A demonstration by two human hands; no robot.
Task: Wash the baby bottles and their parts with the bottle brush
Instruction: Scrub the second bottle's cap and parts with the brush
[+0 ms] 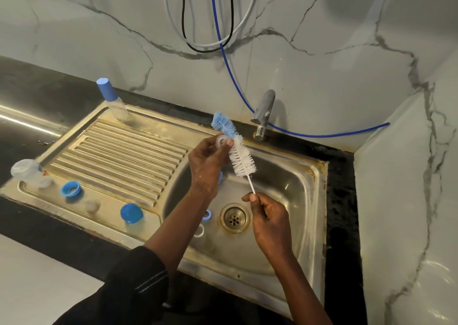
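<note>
One steel sink (124,151) under bottle brush (243,161), black counter (342,200), marble walls (99,39)

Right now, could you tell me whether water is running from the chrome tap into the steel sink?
No, no stream falls from the chrome tap into the steel sink.

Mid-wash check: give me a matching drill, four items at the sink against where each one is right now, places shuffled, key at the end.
Items
1. bottle brush
2. blue-capped bottle
3. blue ring
4. translucent ring

Places
A. pinched in the left hand
B. standing at the back corner of the drainboard
C. lying near the drainboard's front edge
D. held by its handle in the right hand

Pairs: 1-D, 2-B, 3-C, 4-A
</note>
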